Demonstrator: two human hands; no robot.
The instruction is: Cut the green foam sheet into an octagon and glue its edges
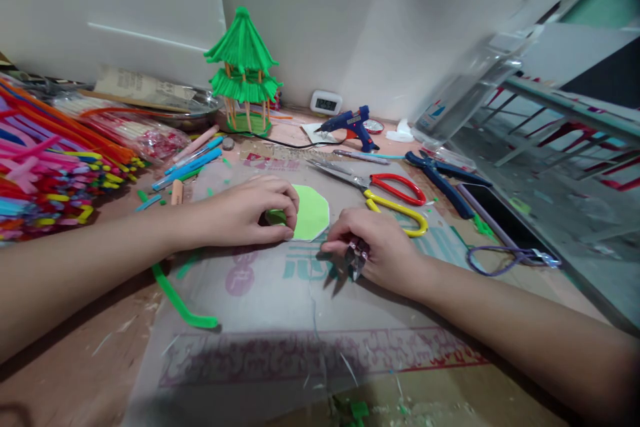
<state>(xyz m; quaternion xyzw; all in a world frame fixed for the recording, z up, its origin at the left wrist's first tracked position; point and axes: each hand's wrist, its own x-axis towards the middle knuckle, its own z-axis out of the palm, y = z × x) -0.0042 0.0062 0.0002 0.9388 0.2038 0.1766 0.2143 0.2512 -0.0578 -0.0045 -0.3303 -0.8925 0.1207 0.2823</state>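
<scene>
My left hand point(267, 210) rests on the work mat, its curled fingers gripping the left edge of a flat, light green eight-sided piece point(313, 213). A darker green strip shows under the fingers. In my right hand point(383, 247), just right of that piece, is a pair of pliers; only their dark metal jaws point(356, 259) show, pointing toward me, and the handles are hidden in the palm. A bent green pipe cleaner point(183, 307) lies below my left forearm. Scissors point(373, 190) with one red and one yellow handle lie beyond my right hand.
A green two-tiered pavilion model point(244, 77) stands at the back, near a blue glue gun point(350, 125) and a small digital clock point(326, 103). Colourful pipe cleaners point(55, 167) crowd the left. Blue-handled pliers point(443, 183) and a phone point(505, 217) lie at the right.
</scene>
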